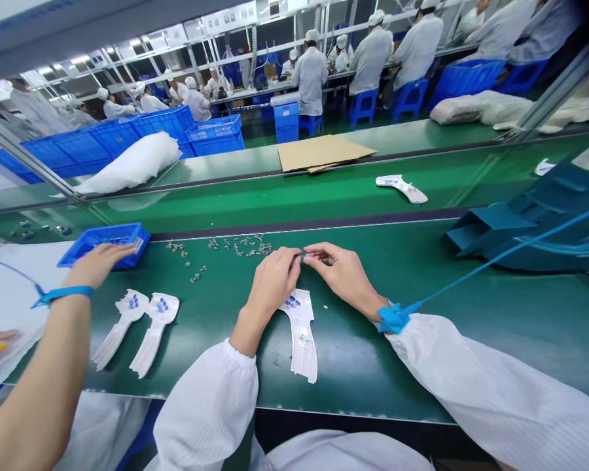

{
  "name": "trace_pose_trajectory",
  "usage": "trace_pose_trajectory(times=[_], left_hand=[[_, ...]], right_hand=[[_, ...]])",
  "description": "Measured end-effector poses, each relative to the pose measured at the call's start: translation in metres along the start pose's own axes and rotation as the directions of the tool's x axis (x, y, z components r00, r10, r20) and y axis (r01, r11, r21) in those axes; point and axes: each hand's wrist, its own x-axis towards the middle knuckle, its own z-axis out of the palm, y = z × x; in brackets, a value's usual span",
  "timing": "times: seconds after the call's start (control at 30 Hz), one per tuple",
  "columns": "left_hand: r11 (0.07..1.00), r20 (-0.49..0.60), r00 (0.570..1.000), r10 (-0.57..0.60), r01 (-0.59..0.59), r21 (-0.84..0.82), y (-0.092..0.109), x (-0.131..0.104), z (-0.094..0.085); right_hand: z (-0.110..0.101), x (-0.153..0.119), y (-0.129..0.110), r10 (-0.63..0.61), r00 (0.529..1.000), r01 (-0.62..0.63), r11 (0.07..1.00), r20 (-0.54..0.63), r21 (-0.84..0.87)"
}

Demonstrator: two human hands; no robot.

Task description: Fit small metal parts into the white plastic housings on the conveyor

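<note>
My left hand [273, 278] and my right hand [342, 273] meet fingertip to fingertip above the green bench. Both are pinched closed around something tiny, too small and covered to make out. Just below them lies a white plastic housing half [303, 337], curved like a handle, with blue pieces in its wide upper end, partly behind my left hand. A small white bit [325, 307] rests to the right of it. Small metal parts [262, 248] are scattered in clusters beyond my left hand. A blue wrist strap [394, 318] with a cord is around my right wrist.
Left, a co-worker's arm [53, 366] reaches over a blue tray [140, 239]. Two more white housing halves [152, 333] lie nearby. Another housing half [402, 187] sits on the green conveyor [255, 193], with cardboard [324, 152] behind. A teal holder [535, 226] stands right.
</note>
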Motion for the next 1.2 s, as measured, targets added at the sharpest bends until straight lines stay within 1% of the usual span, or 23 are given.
trace_pose_trajectory(times=[0.13,0.23,0.37,0.47,0.53,0.63,0.73,0.8,0.83,0.9,0.97,1.03,1.07,1.1,1.13,1.17,1.2], left_hand=[[0.999,0.004,1.000,-0.005,0.006,-0.041,-0.002,0.000,-0.001],[0.996,0.008,1.000,-0.022,0.023,-0.084,-0.003,0.000,0.001],[0.986,0.030,0.998,-0.050,0.054,-0.159,-0.004,0.001,0.006],[0.973,0.054,0.995,-0.078,0.088,-0.212,-0.003,0.000,0.009],[0.962,0.071,0.993,-0.096,0.111,-0.249,-0.002,0.000,0.010],[0.936,0.099,0.987,-0.125,0.150,-0.317,-0.002,0.000,0.009],[0.900,0.132,0.978,-0.160,0.199,-0.387,-0.004,0.002,0.008],[0.882,0.156,0.971,-0.180,0.229,-0.412,-0.005,0.003,0.007],[0.878,0.163,0.969,-0.187,0.240,-0.415,-0.006,0.004,0.007],[0.882,0.158,0.967,-0.200,0.248,-0.402,-0.006,0.005,0.005],[0.895,0.125,0.971,-0.206,0.238,-0.377,-0.005,0.005,0.001],[0.910,0.083,0.975,-0.204,0.220,-0.350,-0.004,0.005,-0.004],[0.918,0.065,0.977,-0.202,0.212,-0.336,-0.005,0.005,-0.006],[0.925,0.049,0.978,-0.201,0.206,-0.319,-0.006,0.005,-0.007],[0.932,0.039,0.980,-0.197,0.199,-0.302,-0.009,0.005,-0.008],[0.939,0.033,0.982,-0.186,0.188,-0.287,-0.011,0.005,-0.007],[0.947,0.031,0.985,-0.170,0.172,-0.270,-0.014,0.004,-0.006]], right_hand=[[0.002,0.000,0.005,0.081,0.997,-0.082,0.989,0.017,0.123],[0.002,0.000,0.005,0.077,0.997,-0.077,0.990,0.006,0.122],[-0.002,-0.001,-0.001,-0.052,0.998,0.050,0.997,-0.031,-0.056],[-0.003,-0.001,-0.004,-0.164,0.986,0.159,0.968,-0.014,-0.196],[-0.002,-0.002,-0.002,-0.251,0.968,0.242,0.933,0.001,-0.265],[0.000,-0.002,0.001,-0.388,0.921,0.376,0.869,0.030,-0.321],[0.001,-0.002,0.002,-0.456,0.887,0.455,0.833,0.077,-0.315],[0.002,-0.003,0.000,-0.446,0.891,0.450,0.844,0.083,-0.294],[0.003,-0.003,-0.001,-0.418,0.905,0.421,0.861,0.073,-0.284],[0.005,-0.003,-0.003,-0.321,0.946,0.318,0.910,0.033,-0.267],[0.002,-0.001,-0.007,-0.227,0.974,0.220,0.945,-0.004,-0.242],[-0.011,0.004,-0.015,-0.199,0.978,0.183,0.959,-0.055,-0.216],[-0.023,0.006,-0.022,-0.205,0.973,0.180,0.960,-0.103,-0.215],[-0.040,0.009,-0.030,-0.219,0.961,0.177,0.956,-0.168,-0.234],[-0.061,0.010,-0.039,-0.237,0.940,0.167,0.947,-0.246,-0.275],[-0.086,0.011,-0.050,-0.259,0.908,0.144,0.930,-0.328,-0.337],[-0.115,0.011,-0.061,-0.289,0.867,0.105,0.902,-0.406,-0.418]])
